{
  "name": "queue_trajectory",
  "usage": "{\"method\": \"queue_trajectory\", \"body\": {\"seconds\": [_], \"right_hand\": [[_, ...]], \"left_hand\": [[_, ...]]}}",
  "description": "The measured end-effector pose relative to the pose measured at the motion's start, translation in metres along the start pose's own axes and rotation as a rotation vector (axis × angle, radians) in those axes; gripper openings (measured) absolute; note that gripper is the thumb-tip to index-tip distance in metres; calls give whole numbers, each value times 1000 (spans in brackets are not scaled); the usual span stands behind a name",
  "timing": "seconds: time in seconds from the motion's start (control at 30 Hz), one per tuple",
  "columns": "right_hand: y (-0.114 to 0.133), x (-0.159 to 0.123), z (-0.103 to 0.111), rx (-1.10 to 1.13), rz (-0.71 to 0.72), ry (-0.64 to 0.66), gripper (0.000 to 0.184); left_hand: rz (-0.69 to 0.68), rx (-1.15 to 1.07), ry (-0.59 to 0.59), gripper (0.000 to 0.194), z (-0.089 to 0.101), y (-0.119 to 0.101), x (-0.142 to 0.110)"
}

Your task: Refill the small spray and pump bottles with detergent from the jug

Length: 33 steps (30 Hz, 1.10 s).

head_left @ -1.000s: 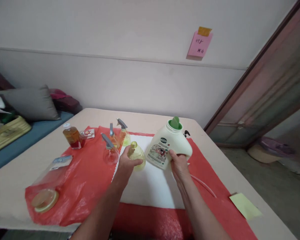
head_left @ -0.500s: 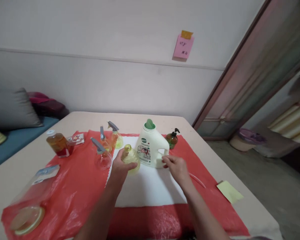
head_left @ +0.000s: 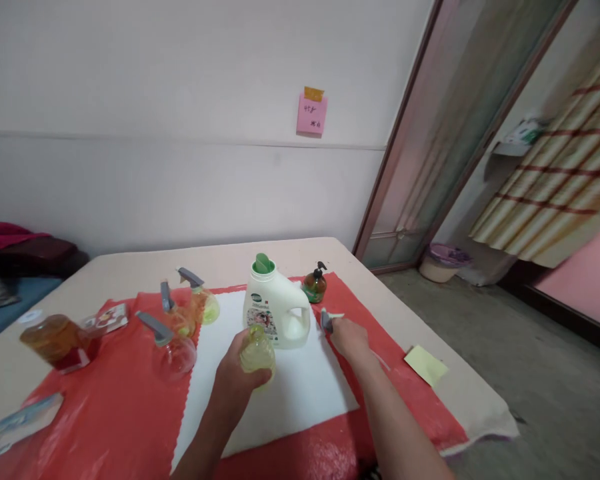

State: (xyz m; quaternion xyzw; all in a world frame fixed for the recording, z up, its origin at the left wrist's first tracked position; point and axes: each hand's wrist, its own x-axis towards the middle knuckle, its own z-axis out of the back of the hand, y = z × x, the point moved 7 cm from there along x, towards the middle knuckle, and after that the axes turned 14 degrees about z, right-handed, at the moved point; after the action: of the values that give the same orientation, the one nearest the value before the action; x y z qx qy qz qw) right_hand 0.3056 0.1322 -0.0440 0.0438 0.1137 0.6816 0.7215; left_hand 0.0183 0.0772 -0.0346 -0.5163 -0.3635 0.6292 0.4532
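Steady the translucent yellow round bottle (head_left: pixel 259 357) neck up in the curled left hand (head_left: pixel 233 375), just before the cream plastic jug (head_left: pixel 275 310), and grip the grey spray head (head_left: pixel 326 321) firmly in the nearly closed right hand (head_left: pixel 351 338), minding the thin pale tube (head_left: pixel 381 361) beside the wrist.

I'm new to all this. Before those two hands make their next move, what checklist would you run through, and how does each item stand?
1. Yellow bottle held by the left hand: ok, fingers and thumb are around it.
2. Bottle's mouth uncovered: ok, no spray top on it.
3. White jug standing upright: ok, on the white sheet.
4. Jug capped: not ok, its green spout shows at the neck.
5. Gray spray top firmly gripped by the right hand: cannot tell, though it is at the fingertips.
6. Pump bottle upright: ok, behind the right hand.
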Motion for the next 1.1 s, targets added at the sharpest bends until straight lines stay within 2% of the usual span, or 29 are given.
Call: {"method": "queue_trajectory", "body": {"seconds": [0.1,0.17,0.2,0.27,0.33,0.4,0.6,0.7,0.87,1.0,1.1], "right_hand": [[-4,-17,50,150,2,-243,28],[0,-34,81,340,59,-417,36],[4,-44,94,521,113,-522,37],[13,-64,112,1032,261,-714,33],[27,-77,118,1416,385,-770,27],[41,-83,119,1523,442,-734,24],[60,-86,115,1457,487,-696,18],[73,-83,105,1467,539,-580,20],[104,-75,70,1465,590,-356,27],[128,-71,33,1552,621,-125,31],[130,-66,14,1628,581,-91,31]], "left_hand": [[6,56,29,79,-6,5,0],[-20,81,39,79,-11,5,-3],[-44,92,38,77,-14,5,-5],[-99,107,8,72,-19,2,-11],[-147,119,-32,67,-22,0,-16],[-174,139,-56,65,-26,-1,-19],[-239,195,-68,64,-30,-7,-20],[-280,213,-75,62,-30,-12,-25],[-378,131,-119,61,-23,-22,-40],[-356,96,-124,63,-16,-23,-43],[-311,138,-130,64,-12,-21,-41]]}}
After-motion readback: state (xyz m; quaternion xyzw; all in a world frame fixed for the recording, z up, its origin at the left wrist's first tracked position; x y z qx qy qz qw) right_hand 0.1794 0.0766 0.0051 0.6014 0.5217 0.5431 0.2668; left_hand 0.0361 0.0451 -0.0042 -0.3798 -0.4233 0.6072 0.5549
